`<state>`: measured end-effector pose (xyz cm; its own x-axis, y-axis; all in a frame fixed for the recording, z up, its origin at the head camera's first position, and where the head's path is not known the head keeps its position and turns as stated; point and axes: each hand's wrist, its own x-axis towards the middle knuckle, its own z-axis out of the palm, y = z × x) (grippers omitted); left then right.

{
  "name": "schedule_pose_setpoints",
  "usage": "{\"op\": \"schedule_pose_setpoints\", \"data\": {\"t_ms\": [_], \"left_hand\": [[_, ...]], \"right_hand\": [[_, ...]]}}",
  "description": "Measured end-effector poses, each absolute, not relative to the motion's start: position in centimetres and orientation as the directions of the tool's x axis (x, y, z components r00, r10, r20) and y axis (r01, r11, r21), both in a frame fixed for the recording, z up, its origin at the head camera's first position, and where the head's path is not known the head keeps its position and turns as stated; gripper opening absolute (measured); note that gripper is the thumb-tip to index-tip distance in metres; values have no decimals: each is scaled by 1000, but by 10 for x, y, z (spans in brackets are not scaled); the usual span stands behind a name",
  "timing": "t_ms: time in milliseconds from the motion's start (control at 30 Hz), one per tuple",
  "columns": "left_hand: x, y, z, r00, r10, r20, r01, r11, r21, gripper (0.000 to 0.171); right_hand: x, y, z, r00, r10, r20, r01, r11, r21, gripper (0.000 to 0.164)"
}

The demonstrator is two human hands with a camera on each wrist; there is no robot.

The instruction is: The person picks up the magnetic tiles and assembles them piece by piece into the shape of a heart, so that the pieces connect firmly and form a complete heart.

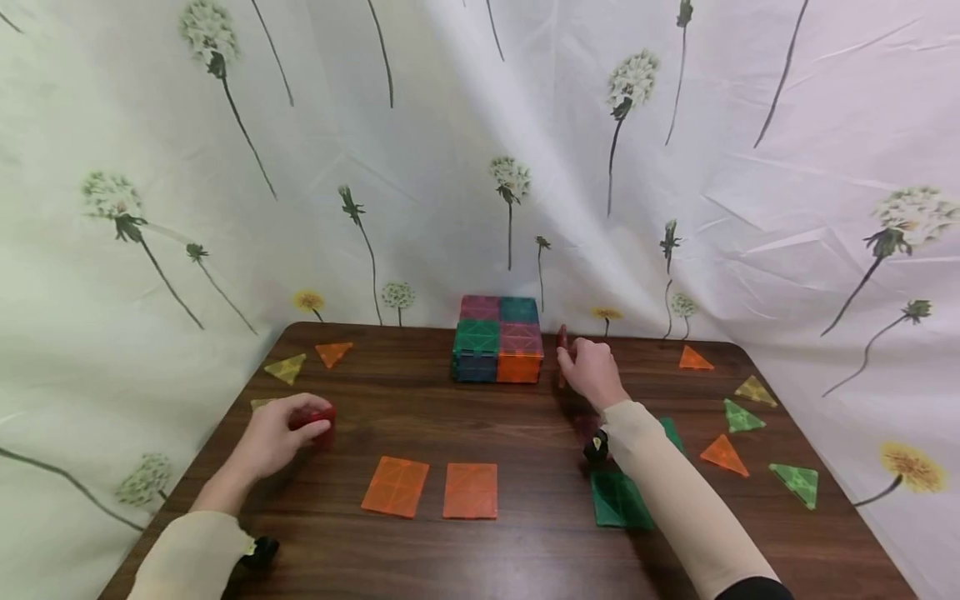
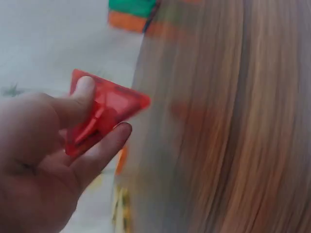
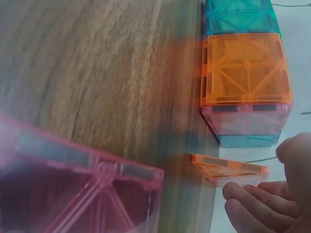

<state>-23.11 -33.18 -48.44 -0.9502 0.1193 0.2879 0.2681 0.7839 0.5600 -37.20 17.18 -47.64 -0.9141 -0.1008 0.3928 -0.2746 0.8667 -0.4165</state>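
Triangle (image 2: 116, 103), red tile, sits pinched between thumb and fingers of left hand (image 1: 276, 432) over left side of table (image 1: 420, 567). Right hand (image 1: 595, 371), thumb parted, is at upright orange tile (image 3: 231, 168) beside box (image 1: 498, 337); cannot tell if gripping. Both tiles likely light, stiff, slick; hold by edges.

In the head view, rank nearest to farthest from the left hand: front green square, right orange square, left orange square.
1. Left orange square: right of the left hand.
2. Right orange square: next one rightward.
3. Front green square: on the right side.
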Motion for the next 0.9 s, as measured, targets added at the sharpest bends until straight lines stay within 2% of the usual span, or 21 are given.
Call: {"op": "schedule_pose_setpoints", "data": {"t_ms": [367, 633, 800, 900], "left_hand": [[-260, -271, -492, -909, 313, 273, 416, 703, 577, 9], [-282, -242, -495, -886, 374, 273, 460, 644, 612, 10], [-290, -224, -499, -885, 392, 251, 456, 616, 643, 15], [-294, -214, -500, -886, 395, 241, 448, 602, 661, 17]], "right_hand": [[-347, 204, -477, -939, -74, 335, -230, 862, -452, 44], [-332, 274, -479, -948, -138, 288, -259, 859, -442, 24], [-318, 319, -480, -922, -244, 301, -345, 868, -356, 10], [-307, 343, -476, -913, -307, 270, -384, 871, -308, 11]]}}
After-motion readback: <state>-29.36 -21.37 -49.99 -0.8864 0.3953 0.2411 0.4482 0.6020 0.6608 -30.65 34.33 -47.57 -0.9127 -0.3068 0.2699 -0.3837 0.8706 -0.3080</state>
